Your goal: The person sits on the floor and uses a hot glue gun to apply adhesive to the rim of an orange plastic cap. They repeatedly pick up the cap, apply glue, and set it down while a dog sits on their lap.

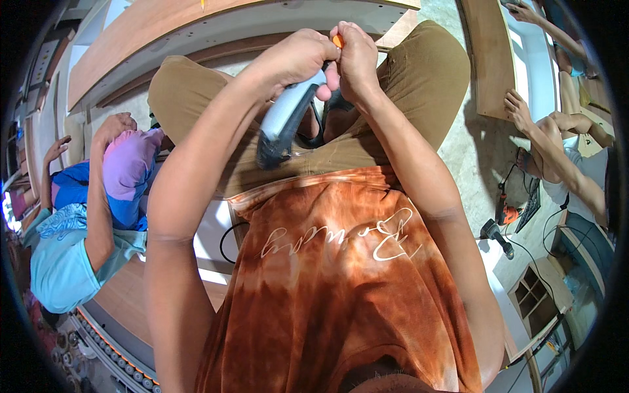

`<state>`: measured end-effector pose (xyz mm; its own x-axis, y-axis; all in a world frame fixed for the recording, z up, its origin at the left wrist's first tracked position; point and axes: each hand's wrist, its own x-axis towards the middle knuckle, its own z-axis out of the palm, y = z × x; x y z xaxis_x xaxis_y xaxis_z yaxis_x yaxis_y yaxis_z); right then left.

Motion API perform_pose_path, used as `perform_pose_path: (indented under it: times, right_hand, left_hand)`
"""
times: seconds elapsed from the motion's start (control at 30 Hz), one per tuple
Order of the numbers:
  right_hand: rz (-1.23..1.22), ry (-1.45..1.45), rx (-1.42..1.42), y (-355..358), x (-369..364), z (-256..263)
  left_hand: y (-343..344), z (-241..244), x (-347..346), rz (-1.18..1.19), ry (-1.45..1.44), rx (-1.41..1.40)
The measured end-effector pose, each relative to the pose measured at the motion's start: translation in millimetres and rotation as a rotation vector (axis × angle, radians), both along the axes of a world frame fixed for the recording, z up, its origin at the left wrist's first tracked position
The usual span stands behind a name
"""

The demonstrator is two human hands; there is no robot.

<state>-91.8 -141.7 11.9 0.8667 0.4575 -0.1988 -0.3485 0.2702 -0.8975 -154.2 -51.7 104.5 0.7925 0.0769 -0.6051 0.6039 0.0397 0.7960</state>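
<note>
Both hands meet in front of my lap, between my raised knees. My left hand (302, 56) grips the upper end of a grey-and-black hand tool (290, 113), whose exact kind I cannot tell. Its black end hangs down over my brown trousers. My right hand (357, 61) is closed against the left, with a small orange piece (337, 41) showing between the two hands. Whether that piece belongs to the tool is hidden by the fingers.
A long wooden panel (162, 46) with a white side lies ahead, a pencil (202, 5) on it. At left sits a person in a blue shirt (69, 255). At right another person's hand (518, 110) touches a wooden board (491, 59). Power tools (506, 209) and cords lie nearby.
</note>
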Motion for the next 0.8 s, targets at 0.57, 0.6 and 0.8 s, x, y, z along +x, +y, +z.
perform_pose_path:
  times: [0.57, 0.6, 0.8]
  right_hand:
    - [0.199, 0.219, -0.114, -6, 2, 28]
    - [0.192, 0.205, -0.119, -6, 2, 28]
    - [0.120, 0.142, -0.065, -5, 2, 15]
  left_hand:
    - [29, 7, 2, -0.146, 0.055, 0.003]
    - [26, 11, 2, -0.140, 0.061, 0.015]
    - [15, 11, 5, -0.129, 0.084, 0.083]
